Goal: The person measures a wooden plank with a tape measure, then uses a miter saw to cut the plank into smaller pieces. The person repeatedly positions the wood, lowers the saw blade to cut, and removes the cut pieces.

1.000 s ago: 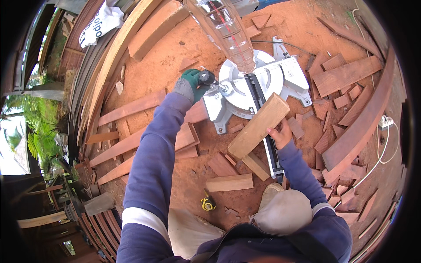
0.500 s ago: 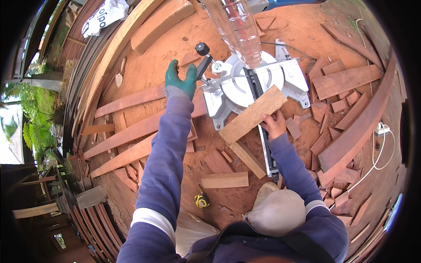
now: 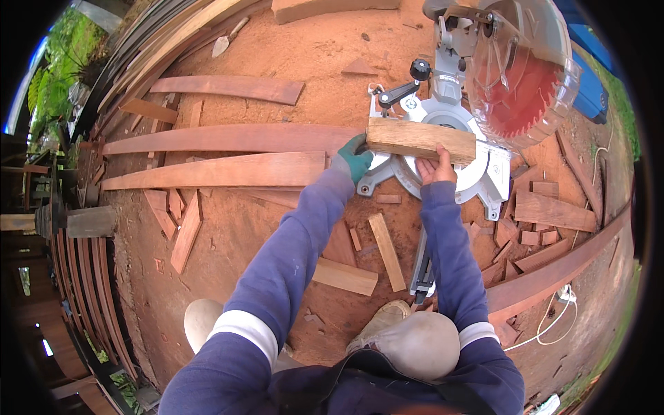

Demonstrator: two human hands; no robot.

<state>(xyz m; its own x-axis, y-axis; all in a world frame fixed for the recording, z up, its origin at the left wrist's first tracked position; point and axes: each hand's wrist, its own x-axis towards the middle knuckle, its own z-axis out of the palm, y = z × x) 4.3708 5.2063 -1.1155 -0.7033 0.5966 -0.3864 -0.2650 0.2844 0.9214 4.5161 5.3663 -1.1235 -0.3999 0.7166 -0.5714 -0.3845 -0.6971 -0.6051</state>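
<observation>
A short, light-brown wooden block (image 3: 422, 138) lies level across the base of a mitre saw (image 3: 453, 114). My left hand (image 3: 355, 158), in a green glove, grips the block's left end. Bare, my right hand (image 3: 437, 167) holds the near side towards the right end, fingers beneath and thumb against the face. The saw's red toothed blade (image 3: 522, 97) stands raised behind a clear guard, to the right of the block. Just behind the block is the black-knobbed clamp (image 3: 419, 70). Much of the saw's round table is hidden by the block.
Long reddish planks (image 3: 228, 138) lie on the left, reaching towards the saw. Offcuts (image 3: 553, 211) are heaped at the right beside a long curved board (image 3: 553, 277). A white cable (image 3: 546, 332) runs at lower right. Small timber pieces (image 3: 346, 275) lie before my feet.
My left hand has come down from beside the clamp onto the block's left end. The block has turned from slanting to nearly level across the saw, and my view has shifted.
</observation>
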